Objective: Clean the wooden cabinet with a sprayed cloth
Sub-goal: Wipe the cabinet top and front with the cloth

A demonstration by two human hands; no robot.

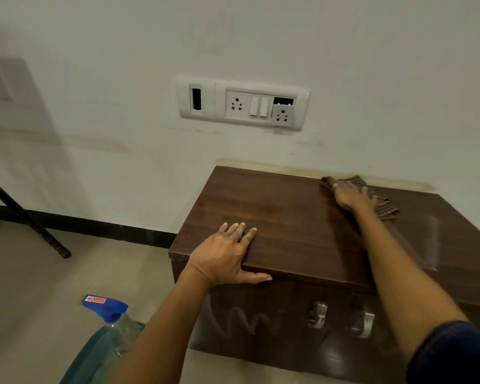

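Note:
A low dark wooden cabinet (288, 217) stands against the white wall, with two metal handles on its front. My right hand (349, 196) presses a brown checked cloth (385, 210) flat on the far back edge of the cabinet top, near the wall. My left hand (227, 256) lies flat on the front left part of the top, fingers spread, thumb over the front edge, holding nothing. A clear spray bottle (108, 331) with a blue trigger head and blue liquid stands on the floor at lower left, partly behind my left forearm.
A white switch and socket panel (243, 103) is on the wall above the cabinet. A black slanted leg (25, 217) reaches the tiled floor at left. A black skirting strip runs along the wall's base. Smear marks show on the cabinet front.

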